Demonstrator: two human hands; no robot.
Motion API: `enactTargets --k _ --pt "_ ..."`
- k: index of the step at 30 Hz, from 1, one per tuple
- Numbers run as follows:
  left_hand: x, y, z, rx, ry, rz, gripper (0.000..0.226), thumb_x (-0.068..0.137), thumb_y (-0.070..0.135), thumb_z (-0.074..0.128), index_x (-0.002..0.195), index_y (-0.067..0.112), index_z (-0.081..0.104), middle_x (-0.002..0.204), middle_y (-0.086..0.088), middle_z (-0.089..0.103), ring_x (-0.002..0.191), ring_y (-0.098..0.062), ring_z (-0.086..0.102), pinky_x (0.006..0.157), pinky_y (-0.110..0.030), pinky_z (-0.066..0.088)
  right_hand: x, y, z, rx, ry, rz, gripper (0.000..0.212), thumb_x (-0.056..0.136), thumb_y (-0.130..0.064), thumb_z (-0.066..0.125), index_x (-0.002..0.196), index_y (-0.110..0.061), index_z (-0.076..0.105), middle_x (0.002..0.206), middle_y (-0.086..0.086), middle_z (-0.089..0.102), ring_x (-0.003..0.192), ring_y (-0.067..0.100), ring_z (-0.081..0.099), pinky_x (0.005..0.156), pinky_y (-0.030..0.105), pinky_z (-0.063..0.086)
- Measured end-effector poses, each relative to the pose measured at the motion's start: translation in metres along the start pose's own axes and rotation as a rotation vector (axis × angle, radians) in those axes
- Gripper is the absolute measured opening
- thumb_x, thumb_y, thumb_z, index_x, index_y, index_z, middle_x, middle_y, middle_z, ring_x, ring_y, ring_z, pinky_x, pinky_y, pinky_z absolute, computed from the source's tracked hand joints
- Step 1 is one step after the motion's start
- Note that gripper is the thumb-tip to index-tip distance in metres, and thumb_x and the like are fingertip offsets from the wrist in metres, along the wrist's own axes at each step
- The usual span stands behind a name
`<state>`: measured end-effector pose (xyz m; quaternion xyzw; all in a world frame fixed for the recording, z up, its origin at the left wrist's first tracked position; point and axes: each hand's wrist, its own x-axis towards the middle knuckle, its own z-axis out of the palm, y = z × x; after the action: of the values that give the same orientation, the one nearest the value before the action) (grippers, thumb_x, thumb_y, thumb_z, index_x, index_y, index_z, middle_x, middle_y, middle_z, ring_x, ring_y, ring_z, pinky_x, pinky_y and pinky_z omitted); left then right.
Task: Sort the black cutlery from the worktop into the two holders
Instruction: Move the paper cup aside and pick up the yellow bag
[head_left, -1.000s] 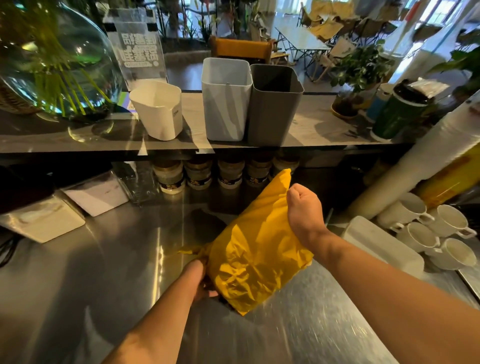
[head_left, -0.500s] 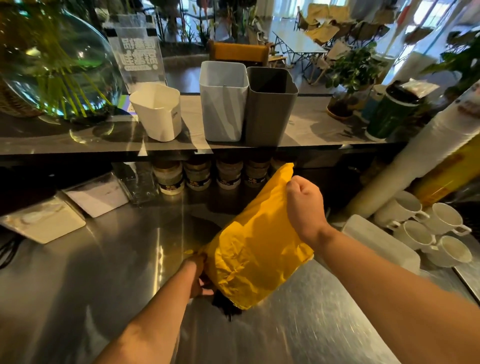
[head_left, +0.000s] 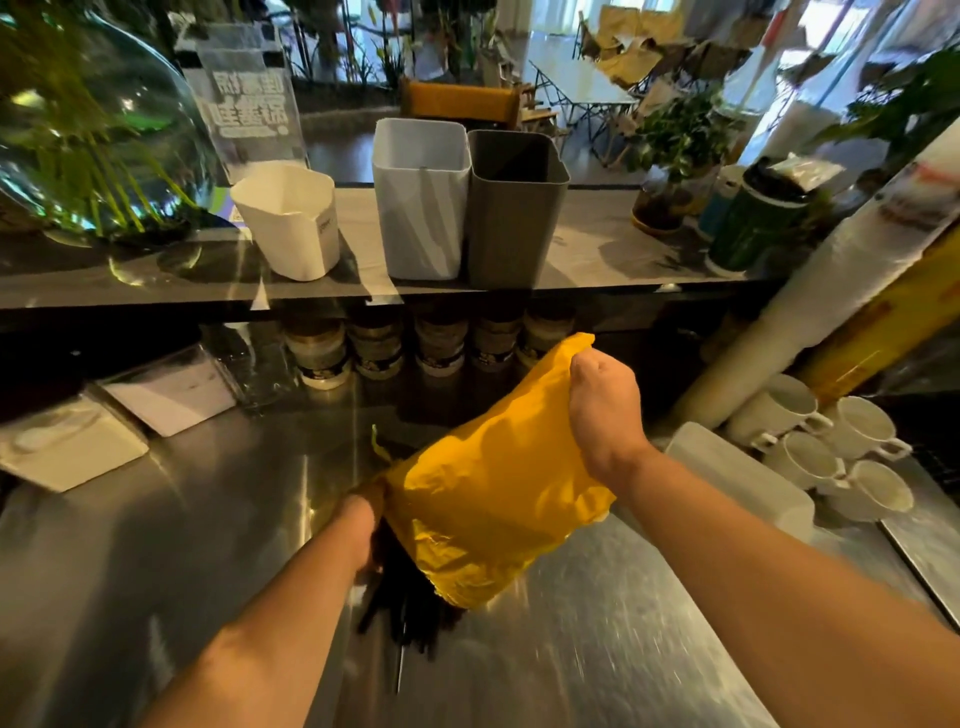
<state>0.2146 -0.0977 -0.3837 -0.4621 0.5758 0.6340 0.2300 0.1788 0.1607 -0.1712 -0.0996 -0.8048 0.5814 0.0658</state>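
A crumpled yellow bag (head_left: 493, 509) hangs tilted over the steel worktop (head_left: 597, 649). My right hand (head_left: 602, 410) grips its upper end, fist closed on the plastic. My left hand (head_left: 363, 525) is at the bag's lower left mouth; its fingers are hidden behind the bag. Black cutlery (head_left: 410, 613) spills in a blurred bundle from under the bag onto the worktop. On the raised shelf behind stand two holders side by side: a light grey holder (head_left: 421, 202) and a dark grey holder (head_left: 514, 213). Both look empty.
A white cup (head_left: 291, 218) stands left of the holders, beside a glass bowl vase (head_left: 88, 140). Several jars (head_left: 415, 343) line up under the shelf. White mugs (head_left: 831, 447) and a white box (head_left: 737, 478) sit at the right; flat white packets (head_left: 67, 447) at the left.
The bag has been lifted and tipped further, and black cutlery has slid out from under it onto the worktop. My left hand has stayed at the bag's lower edge.
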Motion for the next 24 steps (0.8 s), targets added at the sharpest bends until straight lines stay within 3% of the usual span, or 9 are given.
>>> enactTargets --k 2,5,7,9,13,18,21,24 --pt "0.005 -0.008 -0.002 -0.011 -0.016 -0.013 0.043 0.091 0.054 0.063 0.100 0.013 0.071 0.094 -0.015 0.073 0.085 -0.033 0.068 0.087 -0.049 0.055 0.004 0.008 -0.006 -0.034 -0.011 0.014 0.040 0.098 -0.029 0.051 0.063 -0.020 0.033 0.054 -0.010 0.027 0.055 0.010 0.026 0.056 0.039 0.023" --pt "0.018 -0.021 -0.004 0.013 -0.019 0.015 0.050 0.085 0.052 0.063 0.118 0.014 0.068 0.107 -0.016 0.075 0.096 -0.038 0.072 0.091 -0.057 0.058 0.010 0.020 -0.014 -0.134 -0.066 0.069 0.059 0.097 -0.056 0.066 0.063 -0.020 0.035 0.056 -0.004 0.029 0.054 0.013 0.031 0.054 0.037 0.031" --pt "0.037 -0.029 -0.007 0.031 -0.021 0.043 0.050 0.087 0.051 0.063 0.127 0.021 0.062 0.118 -0.016 0.071 0.104 -0.040 0.069 0.095 -0.059 0.056 0.015 0.028 -0.017 -0.199 -0.115 0.102 0.058 0.095 -0.051 0.072 0.062 -0.023 0.034 0.056 -0.004 0.031 0.055 0.015 0.035 0.056 0.037 0.035" --pt "0.033 -0.032 -0.010 0.039 -0.039 0.040 0.064 0.080 0.055 0.067 0.139 0.033 0.054 0.128 -0.012 0.067 0.111 -0.040 0.066 0.097 -0.061 0.054 0.015 0.034 -0.016 -0.252 -0.151 0.100 0.052 0.097 -0.042 0.072 0.065 -0.022 0.037 0.058 -0.001 0.036 0.058 0.018 0.041 0.059 0.039 0.037" --pt "0.032 -0.037 -0.013 0.090 -0.064 0.069 0.069 0.080 0.049 0.072 0.143 0.037 0.048 0.127 -0.011 0.067 0.109 -0.038 0.068 0.094 -0.060 0.056 0.014 0.038 -0.016 -0.290 -0.162 0.104 0.043 0.100 -0.038 0.069 0.072 -0.018 0.043 0.066 0.005 0.045 0.062 0.020 0.048 0.060 0.037 0.041" --pt "-0.025 -0.024 -0.009 0.119 -0.080 0.100 0.048 0.093 0.035 0.072 0.135 0.028 0.050 0.121 -0.013 0.068 0.107 -0.037 0.067 0.089 -0.052 0.059 0.018 0.028 -0.020 -0.323 -0.163 0.105 0.041 0.100 -0.041 0.067 0.074 -0.013 0.052 0.071 0.011 0.054 0.068 0.025 0.057 0.066 0.040 0.049" --pt "-0.035 -0.024 -0.006 0.141 -0.069 0.117 0.027 0.099 0.025 0.068 0.123 0.024 0.054 0.113 -0.016 0.068 0.101 -0.037 0.067 0.078 -0.043 0.057 0.019 0.018 -0.021 -0.343 -0.153 0.102 0.042 0.101 -0.043 0.066 0.094 -0.001 0.066 0.091 0.021 0.067 0.085 0.032 0.067 0.073 0.042 0.056" --pt "-0.034 -0.026 -0.006 0.185 -0.091 0.142 0.026 0.098 0.027 0.070 0.122 0.026 0.061 0.111 -0.015 0.072 0.101 -0.037 0.069 0.075 -0.042 0.057 0.020 0.008 -0.024 -0.353 -0.142 0.071 0.043 0.102 -0.043 0.066 0.100 0.000 0.067 0.098 0.021 0.068 0.088 0.031 0.067 0.075 0.040 0.056"
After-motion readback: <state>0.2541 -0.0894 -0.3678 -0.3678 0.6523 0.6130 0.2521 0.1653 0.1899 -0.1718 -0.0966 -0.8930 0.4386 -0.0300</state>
